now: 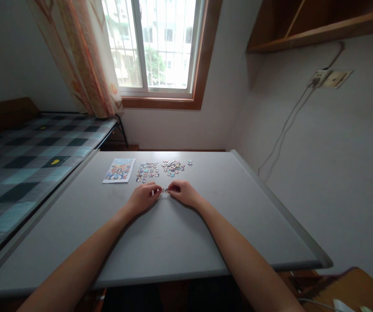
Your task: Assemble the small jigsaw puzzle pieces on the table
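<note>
Between my fingertips, just above or on the white table (pixel 160 242), is a small strip of jigsaw puzzle pieces (pixel 164 190). My left hand (pixel 144 196) pinches its left end, thumb against fingers. At the right end my right hand (pixel 184 192) has a similar pinch. How many pieces are in the strip is too small to tell. Beyond my left hand, loose puzzle pieces (pixel 154 170) lie spread in rough rows. A denser heap of pieces (pixel 173 167) sits beyond my right hand, with a few pieces (pixel 190 163) apart to its right.
A printed colourful picture sheet (pixel 119 170) lies left of the pieces. A bed with a checked cover (pixel 53 143) stands along the table's left side. The right wall carries a socket (pixel 332 79) with a hanging cable. At lower right is a wooden chair or stool (pixel 355 288).
</note>
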### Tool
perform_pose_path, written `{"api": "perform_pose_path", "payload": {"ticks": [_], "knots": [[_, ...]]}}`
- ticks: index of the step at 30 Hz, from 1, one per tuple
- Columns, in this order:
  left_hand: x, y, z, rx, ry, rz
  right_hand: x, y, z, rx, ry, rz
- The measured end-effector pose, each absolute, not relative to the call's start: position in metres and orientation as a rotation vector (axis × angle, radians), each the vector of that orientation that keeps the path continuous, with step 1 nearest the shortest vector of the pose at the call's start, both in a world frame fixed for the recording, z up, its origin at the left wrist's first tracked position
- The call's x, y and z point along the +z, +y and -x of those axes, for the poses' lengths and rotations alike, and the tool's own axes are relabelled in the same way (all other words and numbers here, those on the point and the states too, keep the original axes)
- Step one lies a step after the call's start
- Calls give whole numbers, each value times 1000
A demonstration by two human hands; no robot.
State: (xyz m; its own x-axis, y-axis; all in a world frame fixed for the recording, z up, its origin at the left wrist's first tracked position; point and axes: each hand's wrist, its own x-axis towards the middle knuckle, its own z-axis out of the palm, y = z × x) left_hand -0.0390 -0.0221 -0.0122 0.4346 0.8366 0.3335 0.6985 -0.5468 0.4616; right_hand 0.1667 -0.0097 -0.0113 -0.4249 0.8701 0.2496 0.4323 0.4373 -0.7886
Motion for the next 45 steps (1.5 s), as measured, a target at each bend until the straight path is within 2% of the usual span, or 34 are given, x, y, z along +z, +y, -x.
{"api": "perform_pose_path", "payload": {"ticks": [17, 27, 45], "knots": [[-12, -22, 40, 775, 1331, -2436, -12, -9, -167, 843, -2027, 1084], [-13, -19, 39, 939, 1277, -2431, -13, -8, -168, 882, -1984, 1076], [-13, -20, 40, 897, 1276, -2455, -14, -7, -167, 855, -2005, 1087]]}}
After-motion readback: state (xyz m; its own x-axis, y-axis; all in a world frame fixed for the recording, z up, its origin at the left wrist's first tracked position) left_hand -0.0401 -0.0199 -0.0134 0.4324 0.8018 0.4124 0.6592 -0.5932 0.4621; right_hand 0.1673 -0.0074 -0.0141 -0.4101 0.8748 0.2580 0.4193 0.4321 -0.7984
